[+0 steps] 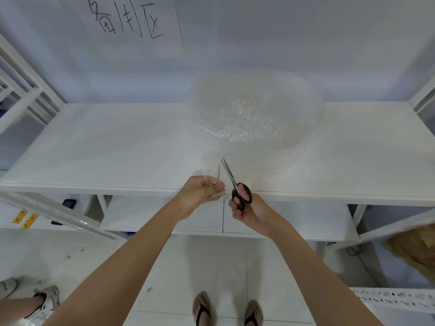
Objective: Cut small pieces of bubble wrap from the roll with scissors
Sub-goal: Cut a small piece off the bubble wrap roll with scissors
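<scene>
White shelving frames (21,100) flank both sides of the surface (106,149); a paper sign (131,22) with handwritten characters hangs on the wall behind. Nothing blocks my view of the cut. Someone else's sneakered foot (46,302) is at the lower left, my sandalled feet (202,309) on the tiled floor. Bubble wrap roll (254,109) sits on the surface at centre-right against the wall: big, clear, glittery, bumpy, with a loose sheet trailing toward me. My left hand (202,191) is closed, pinching the sheet's near edge just over the front lip. My right hand (247,212) is curled through the black loops of the scissors (231,177); thin metal blades are spread in a V, tips on the sheet.
</scene>
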A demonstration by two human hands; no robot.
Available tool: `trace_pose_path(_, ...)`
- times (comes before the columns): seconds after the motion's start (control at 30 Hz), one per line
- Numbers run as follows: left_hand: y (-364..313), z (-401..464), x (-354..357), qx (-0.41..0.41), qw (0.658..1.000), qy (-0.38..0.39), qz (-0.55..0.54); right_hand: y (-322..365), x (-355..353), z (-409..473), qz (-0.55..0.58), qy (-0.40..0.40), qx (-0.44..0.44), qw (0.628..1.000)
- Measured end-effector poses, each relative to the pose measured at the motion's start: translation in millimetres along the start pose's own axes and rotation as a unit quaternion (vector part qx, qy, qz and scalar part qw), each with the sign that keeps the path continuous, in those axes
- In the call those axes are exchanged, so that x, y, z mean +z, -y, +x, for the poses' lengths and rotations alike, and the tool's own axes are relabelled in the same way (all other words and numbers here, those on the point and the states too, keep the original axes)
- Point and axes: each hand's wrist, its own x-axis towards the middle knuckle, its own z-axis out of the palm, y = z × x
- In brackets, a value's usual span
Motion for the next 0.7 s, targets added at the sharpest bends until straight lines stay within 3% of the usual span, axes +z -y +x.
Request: trace_pose_path(0.7, -0.5, -6.6, 3.6, -0.001, 0.999, 0.031, 0.010, -1.7, 4.1, -6.4, -0.020, -0.013, -0.048, 0.999)
